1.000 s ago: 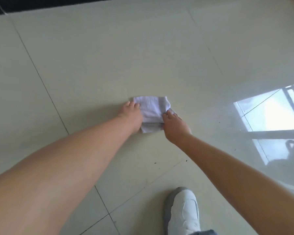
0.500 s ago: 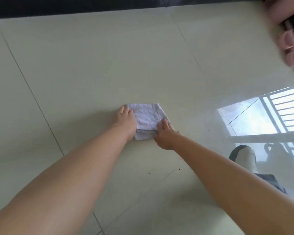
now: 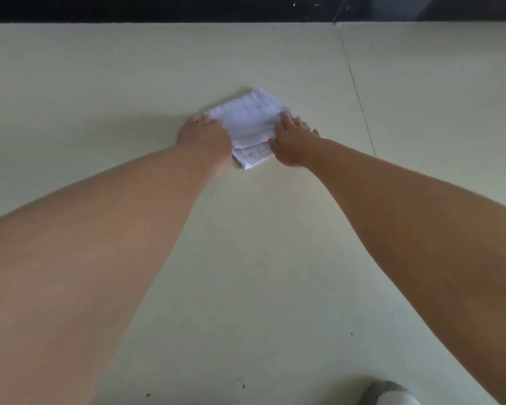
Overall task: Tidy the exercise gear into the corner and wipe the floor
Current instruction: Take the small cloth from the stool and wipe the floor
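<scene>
A folded white cloth (image 3: pixel 250 121) lies flat on the pale tiled floor (image 3: pixel 100 97). My left hand (image 3: pixel 205 141) presses on the cloth's left edge. On its right edge rests my right hand (image 3: pixel 292 141), fingers spread over the fabric. Both arms stretch forward from the bottom of the view. No exercise gear is in sight.
A black skirting strip (image 3: pixel 187 8) runs along the far edge of the floor. A dark grout line (image 3: pixel 358 97) crosses the tiles to the right of the cloth. The toe of a white and grey shoe (image 3: pixel 389 394) shows at the bottom right. Small dark specks dot the near floor.
Both hands have pushed the cloth forward, closer to the black skirting strip. The view has swung left, so the window reflection and the other person's fingers are gone.
</scene>
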`<control>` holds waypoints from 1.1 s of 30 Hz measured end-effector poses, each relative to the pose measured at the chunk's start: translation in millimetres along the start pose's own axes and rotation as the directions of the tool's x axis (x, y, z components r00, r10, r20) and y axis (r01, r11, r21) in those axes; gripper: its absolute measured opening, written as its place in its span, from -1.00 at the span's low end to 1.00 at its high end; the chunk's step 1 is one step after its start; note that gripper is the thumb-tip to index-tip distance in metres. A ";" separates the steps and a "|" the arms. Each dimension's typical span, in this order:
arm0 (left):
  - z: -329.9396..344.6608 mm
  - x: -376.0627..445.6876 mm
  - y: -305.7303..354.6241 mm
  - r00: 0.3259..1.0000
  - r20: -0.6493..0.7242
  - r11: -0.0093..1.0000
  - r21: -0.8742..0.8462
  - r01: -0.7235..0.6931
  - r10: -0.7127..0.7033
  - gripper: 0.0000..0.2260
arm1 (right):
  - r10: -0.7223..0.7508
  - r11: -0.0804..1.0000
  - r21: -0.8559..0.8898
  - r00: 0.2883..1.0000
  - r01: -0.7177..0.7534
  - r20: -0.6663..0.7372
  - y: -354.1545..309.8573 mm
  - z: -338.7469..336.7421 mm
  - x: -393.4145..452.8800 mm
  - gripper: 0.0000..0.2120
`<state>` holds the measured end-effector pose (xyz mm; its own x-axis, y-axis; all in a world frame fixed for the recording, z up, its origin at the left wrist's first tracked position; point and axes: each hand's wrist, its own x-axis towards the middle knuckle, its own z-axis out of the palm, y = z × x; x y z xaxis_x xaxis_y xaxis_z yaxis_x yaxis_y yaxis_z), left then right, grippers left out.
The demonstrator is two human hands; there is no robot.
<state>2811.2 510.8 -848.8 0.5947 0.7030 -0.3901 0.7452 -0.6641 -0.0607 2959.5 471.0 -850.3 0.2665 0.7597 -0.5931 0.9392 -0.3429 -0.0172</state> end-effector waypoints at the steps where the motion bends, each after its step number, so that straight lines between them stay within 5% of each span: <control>1: -0.9 4.4 -2.6 0.999 -0.007 0.998 -0.038 0.050 -0.050 -0.64 | -0.056 0.998 -0.011 0.998 0.056 -0.024 -2.0 -3.4 11.2 -0.48; 4: 11.1 -5.9 -16.7 0.987 -0.074 0.984 -0.119 0.134 -0.143 -0.53 | -0.233 0.971 0.044 0.971 0.235 -0.048 -24.9 2.5 15.9 -0.48; 7: 30.1 -36.1 -10.6 0.976 -0.206 0.983 -0.182 0.038 -0.075 -0.33 | -0.364 0.926 0.094 0.931 0.365 -0.034 -43.7 25.7 -18.0 -0.51; 10: 51.2 -75.0 6.9 0.998 -0.050 0.990 -0.140 0.031 -0.038 -0.53 | -0.400 0.913 0.062 0.914 0.404 -0.067 -26.3 66.6 -70.4 -0.54; 12: 55.5 -98.0 27.6 0.997 -0.051 0.996 -0.072 -0.058 0.054 -0.55 | -0.300 0.952 0.013 0.940 0.306 -0.164 4.1 94.4 -107.4 -0.57; 15: 53.9 -117.0 74.2 0.965 -0.096 0.967 -0.051 -0.248 0.242 -0.55 | -0.151 0.988 0.009 0.986 0.152 -0.073 67.4 125.7 -151.6 -0.54; 19: 44.5 -96.2 147.9 0.927 -0.069 0.923 -0.093 -0.374 0.369 -0.57 | -0.009 1.000 -0.013 0.992 0.007 -0.123 139.0 129.4 -171.9 -0.49; 23: 18.6 -27.3 186.9 0.961 -0.106 0.967 0.036 -0.254 0.257 -0.50 | 0.075 0.991 0.117 0.992 -0.062 -0.103 167.2 87.9 -118.7 -0.32; 26: -12.1 25.2 169.9 0.993 -0.049 0.994 -0.015 -0.112 0.111 -0.57 | 0.073 0.989 0.142 0.977 -0.045 -0.201 167.0 55.4 -55.2 -0.45; 33: -15.3 39.9 73.5 0.969 0.037 0.970 0.001 0.244 -0.244 -0.68 | -0.247 0.960 0.087 0.952 0.266 -0.183 76.4 -1.3 30.8 -0.50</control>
<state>2894.3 493.9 -854.8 0.3833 0.8338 -0.3972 0.8675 -0.4726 -0.1549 3039.7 469.0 -868.8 0.0614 0.9087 -0.4129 0.9538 -0.1754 -0.2441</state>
